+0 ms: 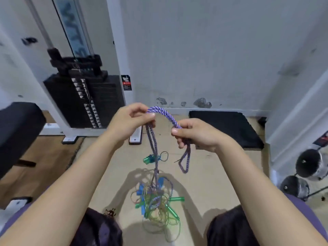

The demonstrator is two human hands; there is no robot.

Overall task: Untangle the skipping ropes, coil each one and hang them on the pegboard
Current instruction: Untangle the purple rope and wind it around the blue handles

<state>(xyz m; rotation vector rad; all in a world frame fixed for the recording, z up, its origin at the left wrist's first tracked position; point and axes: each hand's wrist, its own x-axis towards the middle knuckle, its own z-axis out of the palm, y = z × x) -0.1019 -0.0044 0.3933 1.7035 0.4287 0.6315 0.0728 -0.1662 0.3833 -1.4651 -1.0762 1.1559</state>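
The left hand (132,119) pinches the purple rope (164,113) between thumb and curled fingers at the top of a raised arch. The right hand (193,134) grips the same rope just to the right, fingers closed round it, with a short doubled loop hanging below the fist. The arch between the two hands is slack, which in the inspector's judgement lets a length be fed across for drawing it free or starting a coil.

From the left hand two purple strands drop straight down into the tangle (156,201) on the near floor (213,183), between the person's knees. Holding the rope high keeps these strands taut, so the knots show. The tangle mixes thin green cord, green handles (176,199) and blue handles (140,189); one more green handle (148,159) hangs partway up the strands.

Judged stage: early untangling; no rope is yet coiled. No pegboard is in view. A black weight stack (85,100) stands far left, a black mat (225,126) far right.
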